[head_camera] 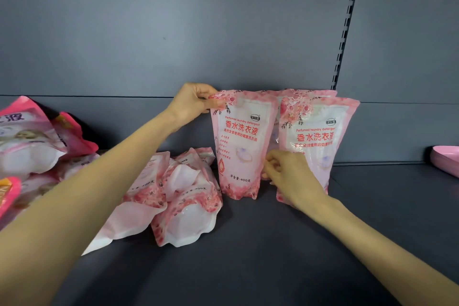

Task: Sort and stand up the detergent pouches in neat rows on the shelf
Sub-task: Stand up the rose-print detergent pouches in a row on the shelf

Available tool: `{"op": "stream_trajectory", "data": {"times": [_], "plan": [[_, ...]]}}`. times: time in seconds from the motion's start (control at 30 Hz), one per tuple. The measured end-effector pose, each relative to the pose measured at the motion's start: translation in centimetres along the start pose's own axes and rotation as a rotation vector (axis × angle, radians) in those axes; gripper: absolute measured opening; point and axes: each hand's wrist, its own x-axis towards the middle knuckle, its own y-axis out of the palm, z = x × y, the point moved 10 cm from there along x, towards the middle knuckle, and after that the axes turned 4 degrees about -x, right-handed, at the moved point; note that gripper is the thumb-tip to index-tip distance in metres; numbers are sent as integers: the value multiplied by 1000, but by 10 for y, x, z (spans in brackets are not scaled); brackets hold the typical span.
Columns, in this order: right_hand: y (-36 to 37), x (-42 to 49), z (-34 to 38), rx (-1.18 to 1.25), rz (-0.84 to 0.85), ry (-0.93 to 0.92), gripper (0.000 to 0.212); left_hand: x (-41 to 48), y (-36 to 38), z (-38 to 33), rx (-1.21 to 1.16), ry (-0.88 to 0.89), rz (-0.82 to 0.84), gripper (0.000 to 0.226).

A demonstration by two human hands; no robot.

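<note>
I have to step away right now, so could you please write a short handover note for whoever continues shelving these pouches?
Left hand pinches the top corner of the left upright pouch.
Right hand is curled at the lower edge of the right upright pouch, grip unclear.
Done: those two stand, a third pouch behind them.
Left: the heap of flat pouches and the brighter pink pouches at far left lie unsorted on the shelf.
</note>
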Motion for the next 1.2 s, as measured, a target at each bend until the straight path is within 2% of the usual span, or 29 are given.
{"op": "stream_trajectory", "data": {"times": [0.27,0.53,0.6,0.73,0.83,0.97,1.07,1.2], "plan": [[-4,6,3,-174,-37,-27,20,-9,-4,-3,29,-17,26,9],[5,-16,14,-225,82,-78,19,-29,-6,4,161,-103,111,18],[13,-23,21,-219,144,-104,18,-38,-11,10,271,-126,155,22],[22,-32,39,-353,218,-170,35,-62,-32,29,652,-202,240,41],[25,-37,56,-437,222,-232,46,-81,-52,42,810,-286,276,51],[41,-39,81,-524,221,-389,79,-105,-90,51,1115,-371,260,59],[58,-36,99,-555,270,-458,74,-121,-111,49,1232,-391,258,61],[74,-27,118,-595,292,-512,85,-141,-132,42,1296,-412,246,59]]}}
